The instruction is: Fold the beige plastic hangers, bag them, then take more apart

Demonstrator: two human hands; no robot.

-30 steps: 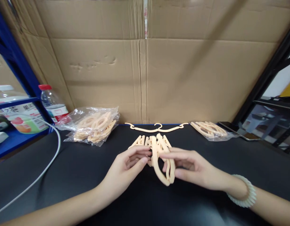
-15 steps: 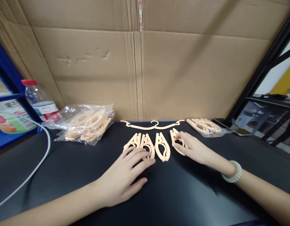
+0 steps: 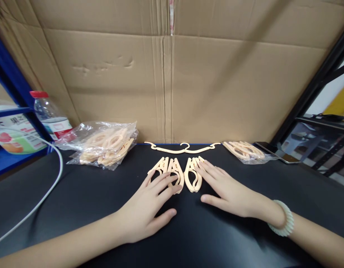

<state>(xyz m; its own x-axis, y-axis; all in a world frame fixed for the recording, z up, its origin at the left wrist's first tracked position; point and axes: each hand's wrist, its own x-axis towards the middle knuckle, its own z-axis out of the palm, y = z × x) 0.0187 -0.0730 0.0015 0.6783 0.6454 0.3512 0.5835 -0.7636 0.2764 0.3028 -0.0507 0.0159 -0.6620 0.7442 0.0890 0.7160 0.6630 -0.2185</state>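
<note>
Several beige folding clothes hangers lie folded in a row on the black table. My left hand rests open, fingers spread, over the two on the left: a leftmost folded hanger and the folded hanger beside it. To the right of these is another folded hanger. My right hand lies flat and open over the rightmost folded hanger, of which only the top end shows past my fingers. Behind the row, an unfolded hanger lies with its hook upward.
Clear bags of folded hangers lie at left and right. A red-capped bottle stands at far left, near a white cable. A phone lies at back right. The cardboard wall closes off the back.
My right hand has gone from curled around the rightmost folded hanger to lying flat over it. That hanger has slid left, against its neighbour. My left hand has barely moved.
</note>
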